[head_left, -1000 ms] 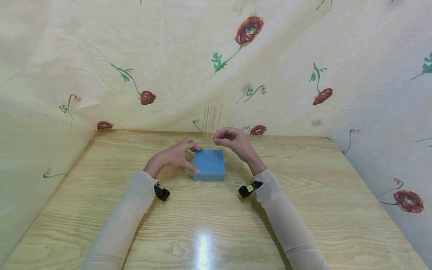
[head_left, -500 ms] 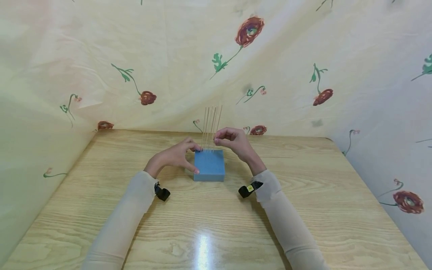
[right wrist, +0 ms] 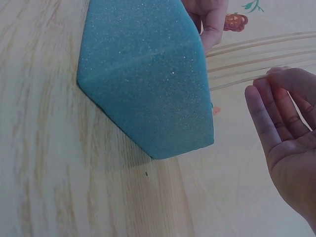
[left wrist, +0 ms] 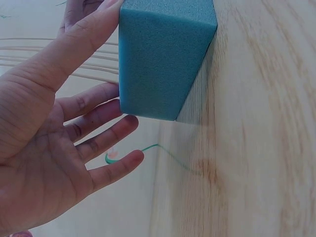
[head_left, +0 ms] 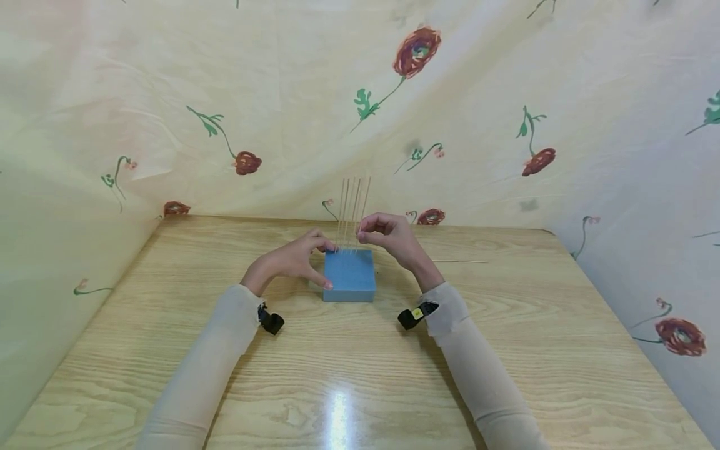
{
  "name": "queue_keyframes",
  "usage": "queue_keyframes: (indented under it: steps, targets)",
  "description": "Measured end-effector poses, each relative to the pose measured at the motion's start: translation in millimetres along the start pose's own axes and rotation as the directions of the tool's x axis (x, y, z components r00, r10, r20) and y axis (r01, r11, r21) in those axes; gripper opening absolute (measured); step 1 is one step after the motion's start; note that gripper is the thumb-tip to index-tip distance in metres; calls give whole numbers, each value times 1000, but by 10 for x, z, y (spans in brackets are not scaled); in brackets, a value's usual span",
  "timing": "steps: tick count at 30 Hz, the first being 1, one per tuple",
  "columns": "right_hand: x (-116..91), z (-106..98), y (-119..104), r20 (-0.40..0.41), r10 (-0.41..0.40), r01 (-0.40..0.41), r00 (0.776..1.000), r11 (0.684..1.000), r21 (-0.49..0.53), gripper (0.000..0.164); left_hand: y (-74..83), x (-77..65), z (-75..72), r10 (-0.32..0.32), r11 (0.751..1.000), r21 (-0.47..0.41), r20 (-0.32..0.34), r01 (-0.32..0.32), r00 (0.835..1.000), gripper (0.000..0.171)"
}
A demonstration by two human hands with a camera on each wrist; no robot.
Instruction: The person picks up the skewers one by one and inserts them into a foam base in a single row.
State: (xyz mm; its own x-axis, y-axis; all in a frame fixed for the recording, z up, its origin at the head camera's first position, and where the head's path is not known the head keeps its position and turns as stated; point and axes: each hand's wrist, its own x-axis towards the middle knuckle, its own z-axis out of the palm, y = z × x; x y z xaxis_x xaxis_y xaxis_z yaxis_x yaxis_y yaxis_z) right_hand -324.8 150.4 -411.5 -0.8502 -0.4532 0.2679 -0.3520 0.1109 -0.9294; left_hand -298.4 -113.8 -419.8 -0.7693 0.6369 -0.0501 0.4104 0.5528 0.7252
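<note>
A blue foam block [head_left: 349, 272] sits on the table. Several thin wooden sticks [head_left: 345, 206] stand up in a row from its far edge. My left hand [head_left: 295, 257] holds the block's left side, thumb at the near corner and index finger at the far one. In the left wrist view, the remaining fingers are spread beside the block [left wrist: 158, 64]. My right hand [head_left: 394, 240] pinches the rightmost stick [head_left: 365, 197] between thumb and fingertips, low down above the block. This stick leans slightly right. The right wrist view shows the pinch from the side of the block [right wrist: 148, 89].
One more thin stick [head_left: 461, 261] lies flat on the wooden table [head_left: 349, 356], right of the right hand. A flower-patterned cloth [head_left: 304, 94] hangs behind and along both sides of the table.
</note>
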Motion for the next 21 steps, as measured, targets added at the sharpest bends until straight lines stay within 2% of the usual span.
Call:
queue_keyframes:
  steps: [11, 21]
  targets:
    - [-12, -1, 1, 1, 10, -10, 1000, 1000, 27, 17, 3, 5, 1, -5, 1000, 7, 7, 5, 1000, 76]
    - [-4, -2, 2, 4, 7, -7, 1000, 1000, 9, 16, 0, -4, 0, -6, 1000, 12, 4, 6, 1000, 77]
